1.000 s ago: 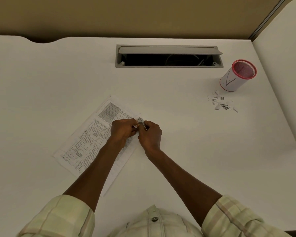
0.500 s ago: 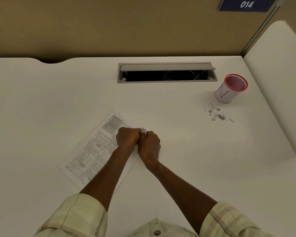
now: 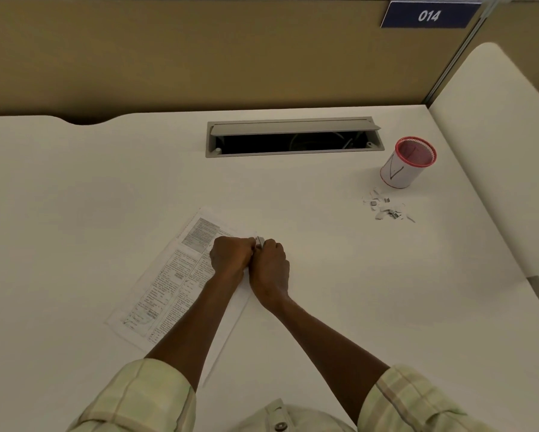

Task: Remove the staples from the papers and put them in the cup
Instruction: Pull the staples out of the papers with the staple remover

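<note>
Two hands meet at the top right corner of the papers, working a small metal tool there.

The left hand is curled into a fist that presses down on the corner of the papers; what its fingertips grip is hidden under the knuckles. The right hand is closed around a small grey tool, of which only the tip shows between the two hands. No staple in the papers can be made out. The red-rimmed cup stands upright, well apart at the far right of the white worktop, with a scatter of paper scraps and staples just in front of it. Both sleeves are cut off by the lower edge.
</note>
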`<state>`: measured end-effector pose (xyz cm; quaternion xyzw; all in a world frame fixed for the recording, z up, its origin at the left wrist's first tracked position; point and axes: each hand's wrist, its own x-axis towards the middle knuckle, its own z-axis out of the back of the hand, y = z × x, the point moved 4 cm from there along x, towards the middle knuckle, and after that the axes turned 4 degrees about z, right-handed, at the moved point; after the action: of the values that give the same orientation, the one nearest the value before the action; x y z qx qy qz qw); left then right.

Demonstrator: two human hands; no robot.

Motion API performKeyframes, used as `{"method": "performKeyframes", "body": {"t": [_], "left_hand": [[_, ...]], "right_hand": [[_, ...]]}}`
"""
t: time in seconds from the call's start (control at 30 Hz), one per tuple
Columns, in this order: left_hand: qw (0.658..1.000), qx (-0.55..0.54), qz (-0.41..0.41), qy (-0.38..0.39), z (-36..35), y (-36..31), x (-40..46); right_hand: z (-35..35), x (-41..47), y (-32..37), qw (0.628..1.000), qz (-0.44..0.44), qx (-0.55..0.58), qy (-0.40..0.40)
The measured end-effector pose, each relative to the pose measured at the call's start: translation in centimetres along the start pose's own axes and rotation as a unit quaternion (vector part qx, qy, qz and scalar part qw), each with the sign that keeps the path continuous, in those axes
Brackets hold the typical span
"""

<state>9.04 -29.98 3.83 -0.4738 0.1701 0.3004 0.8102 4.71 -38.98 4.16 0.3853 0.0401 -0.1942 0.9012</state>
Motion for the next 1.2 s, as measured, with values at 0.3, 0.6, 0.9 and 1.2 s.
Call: {"method": "performKeyframes", "body": {"t": [0.3,0.6,0.9,1.2], "left_hand": [[0.998,-0.051,0.024,0.042,-0.4,0.6,0.8],[0.966,-0.225,0.087,0.091,0.9,1.7,0.4],[0.952,-0.276,0.084,0.102,1.5,2.0,0.7],[0.967,-0.244,0.001,0.067,3.5,1.3,0.3]], "right_hand": [[1.0,1.5,-1.1,0.999,-0.024,0.022,0.007],[4.6,3.6,-3.5,0.937,-0.182,0.283,0.091],[4.9,4.5,-4.6,0.965,-0.121,0.221,0.077],[7.1,10.1,-3.9,0.996,0.004,0.058,-0.073]]}}
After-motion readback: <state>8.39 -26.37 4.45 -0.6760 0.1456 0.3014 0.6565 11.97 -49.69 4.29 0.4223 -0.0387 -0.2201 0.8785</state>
